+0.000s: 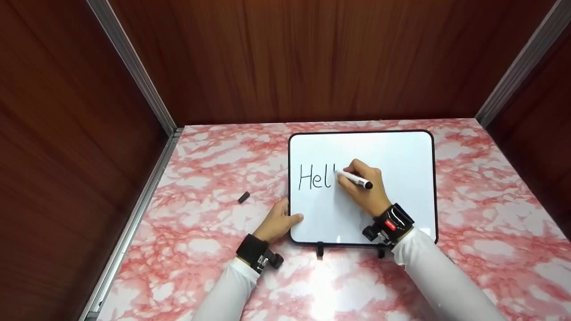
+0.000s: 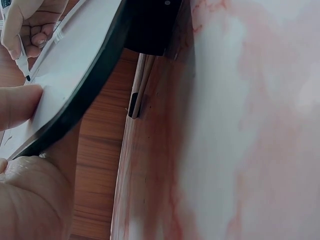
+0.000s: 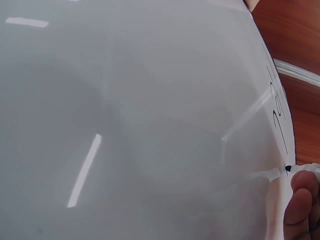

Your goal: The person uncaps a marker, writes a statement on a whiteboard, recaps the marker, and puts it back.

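Observation:
A whiteboard point(image 1: 401, 156) with a black frame stands propped on small black feet on the table. Black handwriting point(image 1: 314, 177) on its left half reads "Hel", followed by a short stroke at the marker's tip. My right hand point(image 1: 370, 189) pinches a white marker point(image 1: 358, 179) with a black end, its dark tip right at the board. In the right wrist view the marker point(image 3: 307, 168) and fingertips show at the right edge. My left hand point(image 1: 274, 225) grips the board's lower left edge, thumb point(image 2: 20, 106) on the front face and the other fingers partly hidden behind.
A small black marker cap point(image 1: 243, 197) lies on the red-and-white marbled table point(image 1: 200, 249), left of the board. Dark wood panels point(image 1: 285, 62) with metal edge strips point(image 1: 138, 71) enclose the back and sides. Two black feet point(image 1: 320, 249) stick out below the board's front edge.

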A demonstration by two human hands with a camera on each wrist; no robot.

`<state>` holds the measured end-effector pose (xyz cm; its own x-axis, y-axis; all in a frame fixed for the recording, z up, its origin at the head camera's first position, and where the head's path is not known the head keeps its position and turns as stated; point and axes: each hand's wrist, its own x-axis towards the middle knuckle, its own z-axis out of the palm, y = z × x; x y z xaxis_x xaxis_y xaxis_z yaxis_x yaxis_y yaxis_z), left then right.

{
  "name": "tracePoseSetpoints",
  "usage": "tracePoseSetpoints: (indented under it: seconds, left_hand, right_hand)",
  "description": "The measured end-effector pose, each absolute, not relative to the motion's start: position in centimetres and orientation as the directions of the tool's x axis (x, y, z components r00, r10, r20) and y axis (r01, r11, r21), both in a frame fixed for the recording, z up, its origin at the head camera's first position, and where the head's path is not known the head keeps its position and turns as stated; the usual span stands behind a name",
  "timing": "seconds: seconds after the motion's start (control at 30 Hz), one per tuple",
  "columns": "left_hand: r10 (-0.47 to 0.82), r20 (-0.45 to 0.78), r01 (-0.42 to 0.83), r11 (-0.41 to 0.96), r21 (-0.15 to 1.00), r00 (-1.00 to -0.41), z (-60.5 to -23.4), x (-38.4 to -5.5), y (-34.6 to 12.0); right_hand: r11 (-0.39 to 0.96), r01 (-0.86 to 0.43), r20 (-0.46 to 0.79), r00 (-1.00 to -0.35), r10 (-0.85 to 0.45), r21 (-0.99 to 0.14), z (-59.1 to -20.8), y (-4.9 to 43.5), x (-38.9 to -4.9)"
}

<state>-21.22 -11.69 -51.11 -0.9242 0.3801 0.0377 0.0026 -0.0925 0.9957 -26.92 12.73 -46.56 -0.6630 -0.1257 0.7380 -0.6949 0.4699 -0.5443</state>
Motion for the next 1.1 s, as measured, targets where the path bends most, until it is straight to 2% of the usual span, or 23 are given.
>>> tracePoseSetpoints:
  seconds: [0.5, 0.73, 1.1]
  left_hand:
    - [0.384, 0.034, 0.005, -0.076, 0.997, -0.923, -51.0, -21.2, -11.9]
    - [0.375, 0.074, 0.070, -0.024, 0.997, -0.924, -51.1, -21.3, -11.9]
    - [0.373, 0.059, 0.044, -0.048, 0.998, -0.926, -51.1, -21.2, -11.8]
  right_hand:
    - [0.454, -0.692, 0.725, -0.676, -0.136, -0.561, -47.4, 12.7, -25.9]
    - [0.440, -0.718, 0.744, -0.652, -0.151, -0.540, -47.9, 12.7, -25.4]
    - [0.439, -0.718, 0.732, -0.659, -0.176, -0.541, -48.3, 13.2, -25.1]
